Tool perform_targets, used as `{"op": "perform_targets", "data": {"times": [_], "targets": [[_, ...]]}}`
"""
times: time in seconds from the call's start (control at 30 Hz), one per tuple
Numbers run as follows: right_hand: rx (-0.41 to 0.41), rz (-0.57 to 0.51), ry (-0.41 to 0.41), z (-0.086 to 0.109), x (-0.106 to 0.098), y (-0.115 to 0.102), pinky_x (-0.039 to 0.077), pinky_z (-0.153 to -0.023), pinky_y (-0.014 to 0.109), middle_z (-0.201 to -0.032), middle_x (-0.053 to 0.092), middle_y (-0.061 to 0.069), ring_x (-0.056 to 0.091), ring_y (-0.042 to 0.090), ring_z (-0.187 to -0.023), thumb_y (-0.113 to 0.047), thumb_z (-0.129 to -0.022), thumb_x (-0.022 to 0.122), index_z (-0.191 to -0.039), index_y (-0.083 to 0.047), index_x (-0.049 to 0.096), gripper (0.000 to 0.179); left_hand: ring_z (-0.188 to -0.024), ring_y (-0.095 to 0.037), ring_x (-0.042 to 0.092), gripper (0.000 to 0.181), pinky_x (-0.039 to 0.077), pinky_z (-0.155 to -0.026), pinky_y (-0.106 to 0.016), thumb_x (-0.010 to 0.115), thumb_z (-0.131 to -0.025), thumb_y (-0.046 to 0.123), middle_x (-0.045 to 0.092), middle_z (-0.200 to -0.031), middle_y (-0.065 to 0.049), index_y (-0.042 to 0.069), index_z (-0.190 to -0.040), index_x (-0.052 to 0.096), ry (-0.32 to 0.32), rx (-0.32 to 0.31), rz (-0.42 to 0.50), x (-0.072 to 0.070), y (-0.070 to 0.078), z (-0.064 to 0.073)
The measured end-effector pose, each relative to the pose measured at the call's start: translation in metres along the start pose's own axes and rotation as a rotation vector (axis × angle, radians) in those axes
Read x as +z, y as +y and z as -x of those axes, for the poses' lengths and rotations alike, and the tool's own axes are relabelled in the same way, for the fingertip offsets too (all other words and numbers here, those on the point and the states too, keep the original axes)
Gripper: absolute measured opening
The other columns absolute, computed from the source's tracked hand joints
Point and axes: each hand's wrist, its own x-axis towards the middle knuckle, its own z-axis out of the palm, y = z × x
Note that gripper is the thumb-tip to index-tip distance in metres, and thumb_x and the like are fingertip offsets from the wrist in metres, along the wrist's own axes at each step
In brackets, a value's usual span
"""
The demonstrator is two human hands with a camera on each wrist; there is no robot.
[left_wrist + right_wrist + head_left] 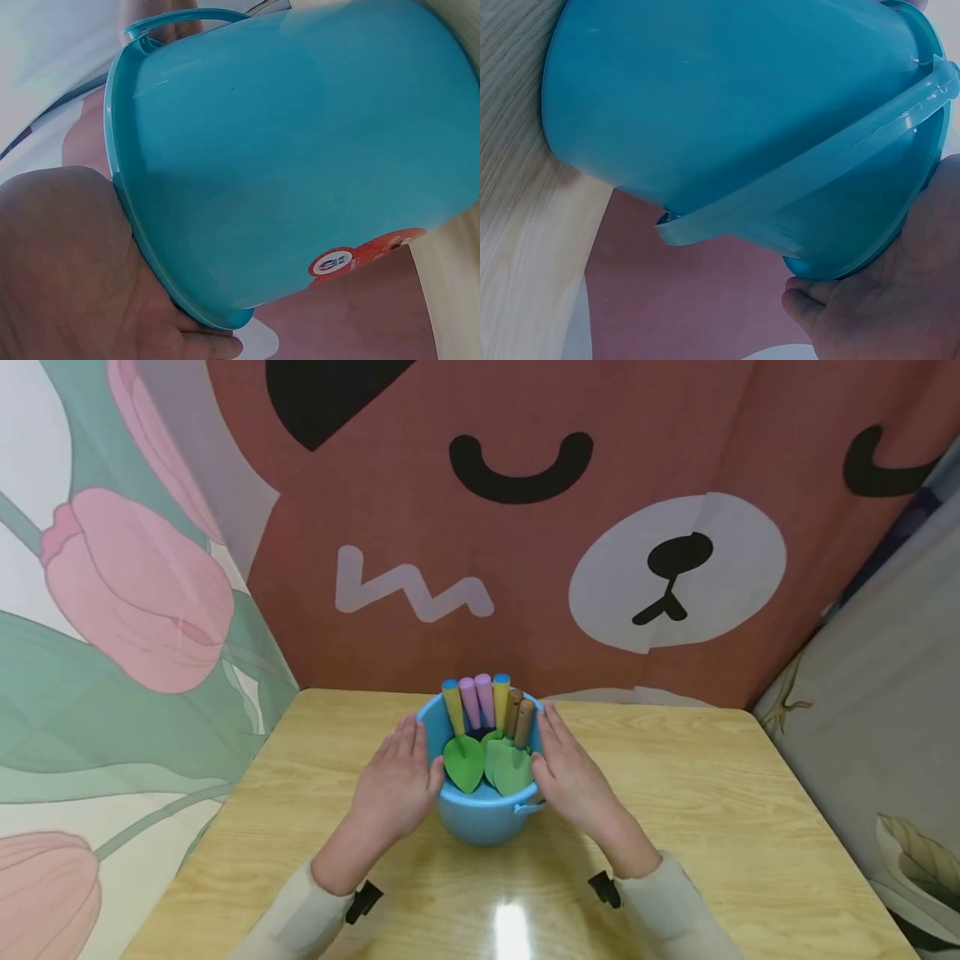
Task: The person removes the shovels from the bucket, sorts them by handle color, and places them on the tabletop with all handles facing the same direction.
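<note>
A light blue bucket (pixel 483 828) stands upright on the table between my two hands. Several small trowels lean inside it, handles up. One green-bladed trowel (pixel 464 766) has a yellow handle with a blue end, and a paler green trowel (pixel 514 771) has a brown handle. Pink handles (pixel 476 697) rise at the back, their lower ends partly hidden. Flat against the rim on the left rests my left hand (pixel 397 777), fingers straight. My right hand (pixel 576 777) touches the opposite rim the same way. The bucket's handle (pixel 810 169) hangs down on the right side.
The wooden table (pixel 712 827) extends on both sides of the bucket. Behind it hangs a brown bear-print cloth (pixel 420 527); flower-print cloth (pixel 135 593) covers the left side. A red sticker (pixel 367 253) is on the bucket's outer wall.
</note>
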Motion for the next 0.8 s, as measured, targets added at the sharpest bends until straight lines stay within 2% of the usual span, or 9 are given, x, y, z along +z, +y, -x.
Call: {"op": "perform_targets", "data": {"times": [0.33,0.53,0.8], "targets": [[0.005,-0.009,-0.016,-0.001,0.004,-0.004,0.025,-0.122,0.052,-0.170,0.008,0.013,0.017,0.033,-0.155,-0.028,-0.104,0.040,-0.159,0.003,0.021,0.066,-0.154,-0.038,0.020,0.070,0.024,-0.124,-0.048,0.029,-0.108,0.042,0.024,-0.163,-0.028,-0.012,-0.153,0.030,0.004,0.002,0.003,0.001,-0.005,0.003],[0.002,-0.002,-0.025,-0.002,0.006,-0.004,0.026,-0.122,0.051,-0.170,0.010,0.015,0.018,0.033,-0.155,-0.029,-0.104,0.041,-0.159,0.004,0.021,0.067,-0.154,-0.038,0.019,0.071,0.024,-0.124,-0.049,0.029,-0.108,0.043,0.023,-0.164,-0.027,-0.011,-0.153,0.030,-0.020,-0.008,0.002,0.002,-0.007,0.005],[-0.006,-0.009,-0.027,-0.006,0.006,-0.010,0.026,-0.122,0.051,-0.170,0.008,0.013,0.017,0.031,-0.155,-0.029,-0.104,0.040,-0.159,0.003,0.020,0.067,-0.154,-0.038,0.019,0.071,0.024,-0.124,-0.049,0.030,-0.108,0.043,0.023,-0.163,-0.027,-0.012,-0.153,0.030,-0.018,-0.012,0.014,-0.001,-0.012,0.006]]}}
